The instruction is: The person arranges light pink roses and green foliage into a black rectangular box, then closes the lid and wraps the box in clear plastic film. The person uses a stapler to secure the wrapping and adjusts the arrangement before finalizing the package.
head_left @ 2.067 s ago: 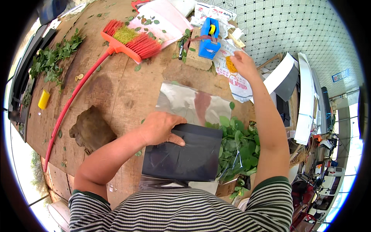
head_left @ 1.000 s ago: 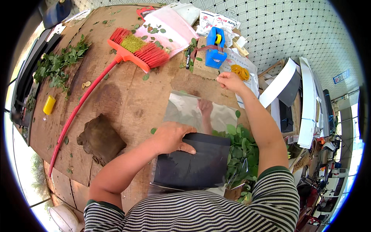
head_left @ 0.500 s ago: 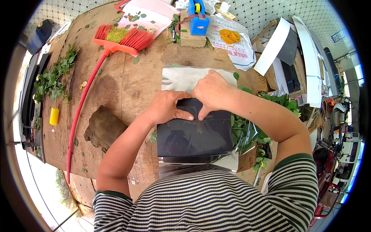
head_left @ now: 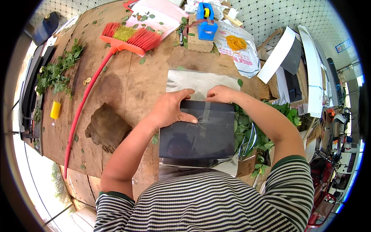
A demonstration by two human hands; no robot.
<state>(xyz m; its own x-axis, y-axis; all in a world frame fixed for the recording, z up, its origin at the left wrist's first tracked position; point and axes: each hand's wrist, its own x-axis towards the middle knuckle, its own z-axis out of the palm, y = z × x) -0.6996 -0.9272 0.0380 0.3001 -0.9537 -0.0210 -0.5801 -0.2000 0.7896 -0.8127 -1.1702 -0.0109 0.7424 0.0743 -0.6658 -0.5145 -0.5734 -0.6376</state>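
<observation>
A dark flat package point(head_left: 185, 143), apparently black board under clear plastic film, lies in front of me on a pale shiny sheet point(head_left: 185, 80). A strip of clear tape point(head_left: 205, 118) runs down its middle from the far edge. My left hand point(head_left: 172, 107) rests on the far left corner, thumb flat on the film and fingers stretched out. Beside the tape's upper end, my right hand point(head_left: 222, 94) is closed with fingers curled at the far edge; what they pinch is hidden. Green leafy stems point(head_left: 245, 131), partly in clear film, lie against the package's right side.
A red broom point(head_left: 91, 85) and a crumpled brown cloth point(head_left: 107, 127) lie to the left, near a yellow cylinder point(head_left: 55, 110). At the back stand a blue tape dispenser point(head_left: 207, 29) on a block and yellow rubber bands point(head_left: 236, 43) on a white bag. White boards point(head_left: 312, 73) lean at right.
My right hand has moved right, off the package's middle, uncovering the tape strip. My left hand stays at the left corner with its index finger stretched out. The whole view has shifted slightly.
</observation>
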